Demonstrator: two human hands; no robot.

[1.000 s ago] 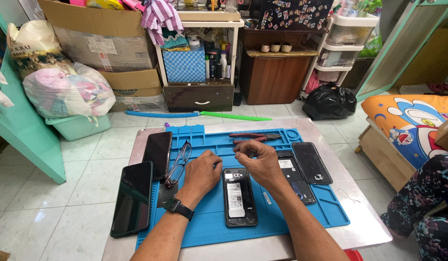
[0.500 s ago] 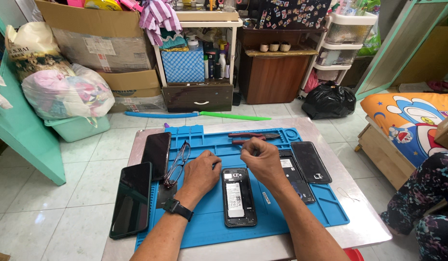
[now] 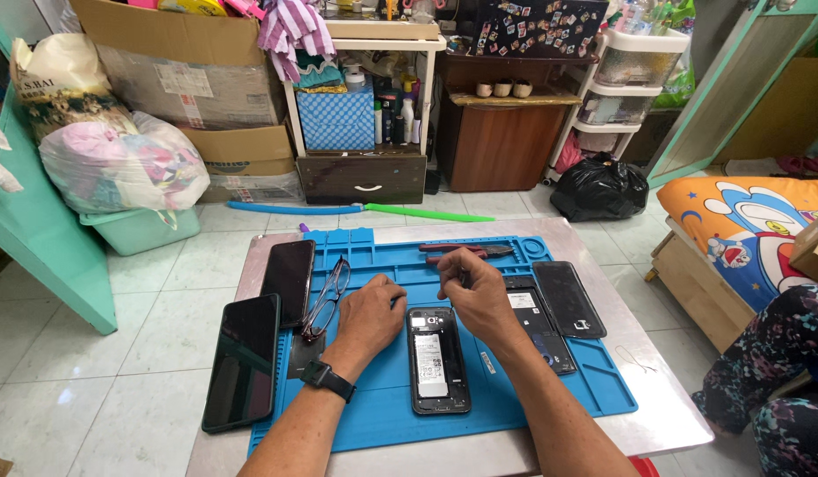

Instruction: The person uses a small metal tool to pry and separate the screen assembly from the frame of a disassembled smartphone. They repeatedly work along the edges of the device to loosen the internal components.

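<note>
1. An opened phone [image 3: 438,360], back cover off and a silver battery showing, lies on the blue mat [image 3: 382,406] near the worktop's front edge.
2. Left hand [image 3: 368,312] rests half-curled, empty, beside the phone's top-left corner.
3. Right hand [image 3: 476,294] pinches a thin dark tool [image 3: 463,276] just above the phone.

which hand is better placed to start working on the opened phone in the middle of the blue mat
Right, probably. The right hand already pinches a thin tool just above the opened phone. The left hand rests empty on the blue mat beside it.

Opened phone [image 3: 438,359] on mat [image 3: 594,389] between hands; eyeglasses [image 3: 325,299] left, two phones [image 3: 550,309] right.
</note>
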